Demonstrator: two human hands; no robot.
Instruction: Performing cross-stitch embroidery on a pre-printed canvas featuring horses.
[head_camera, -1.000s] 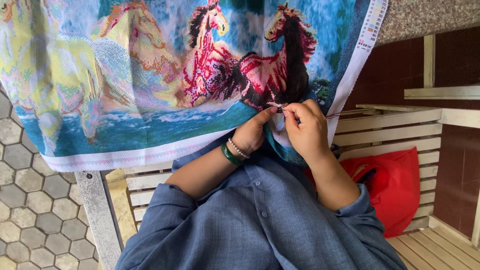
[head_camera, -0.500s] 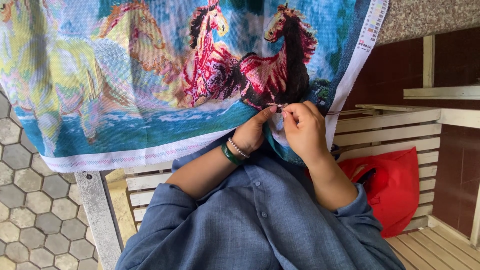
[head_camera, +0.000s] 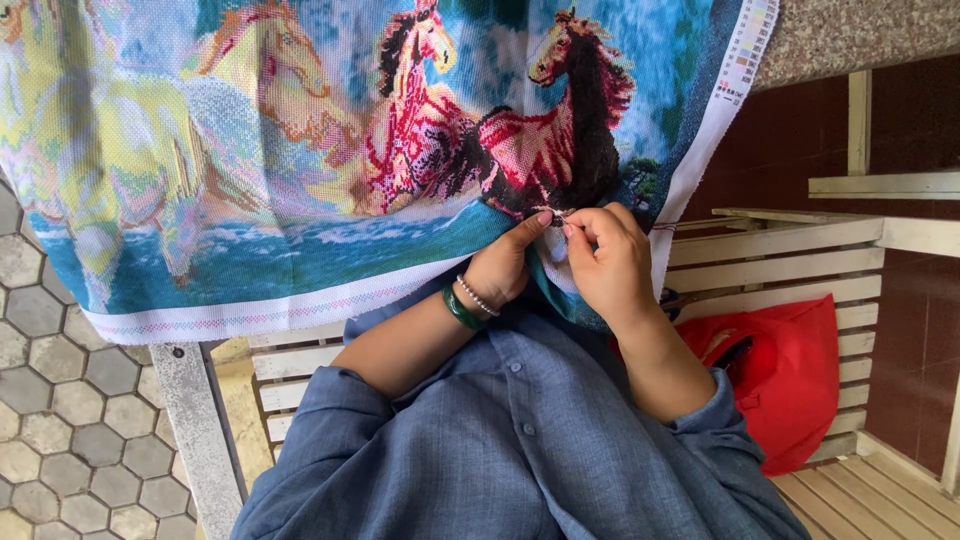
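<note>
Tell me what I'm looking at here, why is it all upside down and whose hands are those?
A person wears a camera on the head, so you look down along their own blue shirt and arms. Their left hand and right hand meet at a big stitched cloth with colourful horses. The fingertips pinch a small spot on the cloth, likely a needle or thread, too small to tell. The left wrist wears a green bangle. The person sits on a wooden slatted bench, where a red bag lies beside them.

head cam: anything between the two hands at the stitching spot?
Almost nothing. The left hand and right hand nearly meet, pinching the horse-pattern embroidered cloth at its lower edge; only a small fold of cloth shows between the fingertips. Any needle is too small to tell.
</note>
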